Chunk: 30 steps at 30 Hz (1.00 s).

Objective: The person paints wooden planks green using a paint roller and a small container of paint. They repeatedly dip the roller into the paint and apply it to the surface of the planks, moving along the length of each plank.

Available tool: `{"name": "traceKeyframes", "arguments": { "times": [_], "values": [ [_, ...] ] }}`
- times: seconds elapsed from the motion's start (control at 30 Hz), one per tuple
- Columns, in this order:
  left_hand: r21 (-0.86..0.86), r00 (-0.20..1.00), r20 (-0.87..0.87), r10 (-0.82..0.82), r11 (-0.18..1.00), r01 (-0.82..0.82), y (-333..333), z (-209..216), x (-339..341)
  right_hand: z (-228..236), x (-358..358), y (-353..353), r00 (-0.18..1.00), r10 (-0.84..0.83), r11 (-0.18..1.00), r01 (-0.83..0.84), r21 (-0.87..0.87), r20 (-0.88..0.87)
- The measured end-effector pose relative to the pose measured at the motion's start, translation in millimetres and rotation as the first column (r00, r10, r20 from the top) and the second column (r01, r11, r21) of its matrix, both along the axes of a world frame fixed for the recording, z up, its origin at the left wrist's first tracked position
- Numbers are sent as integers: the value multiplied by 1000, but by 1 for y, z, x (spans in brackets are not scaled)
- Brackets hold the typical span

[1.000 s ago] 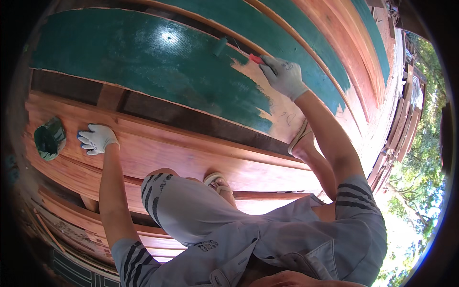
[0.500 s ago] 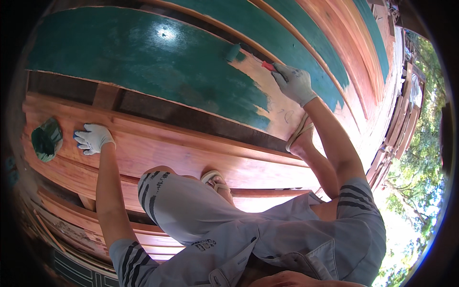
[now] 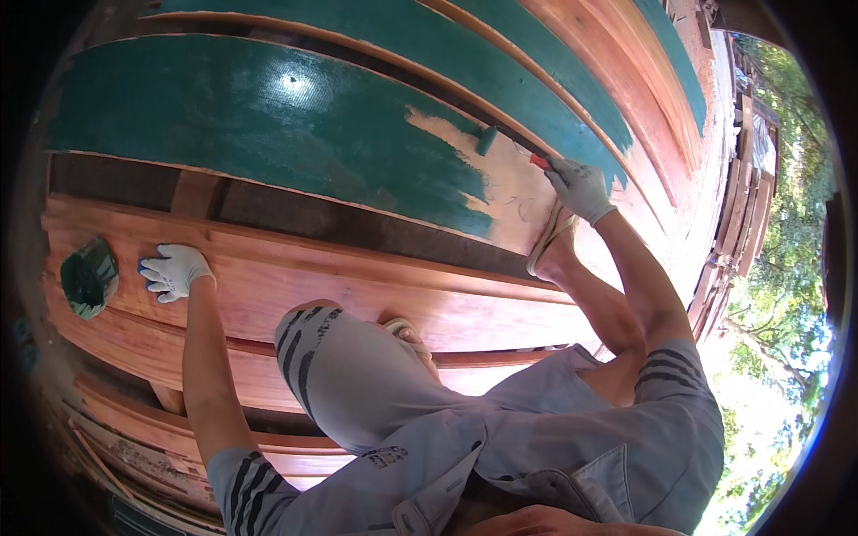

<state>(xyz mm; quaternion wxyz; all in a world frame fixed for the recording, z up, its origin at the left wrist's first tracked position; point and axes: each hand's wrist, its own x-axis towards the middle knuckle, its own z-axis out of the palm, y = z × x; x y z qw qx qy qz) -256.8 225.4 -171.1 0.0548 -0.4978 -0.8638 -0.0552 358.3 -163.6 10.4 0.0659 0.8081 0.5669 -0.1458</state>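
My right hand (image 3: 583, 190), in a white glove, is closed round the red handle of a small paint roller (image 3: 487, 140). Its green roller head rests at the far edge of a broad wooden board (image 3: 349, 147), beside the ragged border between green paint and pale bare wood. My left hand (image 3: 177, 272), gloved too, lies with fingers spread on an unpainted reddish board (image 3: 357, 281); some blue shows at the fingertips. Left of that hand stands a container of dark green paint (image 3: 89, 279) on the same board.
More long boards lie beyond, some painted green (image 3: 429, 49), with dark gaps between them. My sandalled foot (image 3: 554, 241) is at the right end of the painted board. Stacked timber (image 3: 737, 196) and trees (image 3: 786, 232) appear at the far right.
My right hand has moved right and slightly nearer with the roller, off the painted border toward the bare wood. The left hand stays on its board; the whole view has shifted slightly.
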Motion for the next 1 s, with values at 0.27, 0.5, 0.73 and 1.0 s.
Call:
{"name": "traceKeyframes", "arguments": {
  "times": [0.27,0.5,0.73,1.0],
  "values": [
    [30,1000,-2,-31,999,31,-3,-6,-4,-34,-54,118,980,-51,994,68,82,-195],
    [24,999,44,-32,999,31,0,2,10,-47,-37,83,997,3,1000,-6,-26,-83],
    [-48,981,-47,-189,981,187,-6,-13,-10,-45,27,-85,998,53,998,-52,36,-36],
    [-143,815,-114,-568,822,552,-130,17,-35,-38,35,-104,969,107,981,-65,185,-223]
  ]
}}
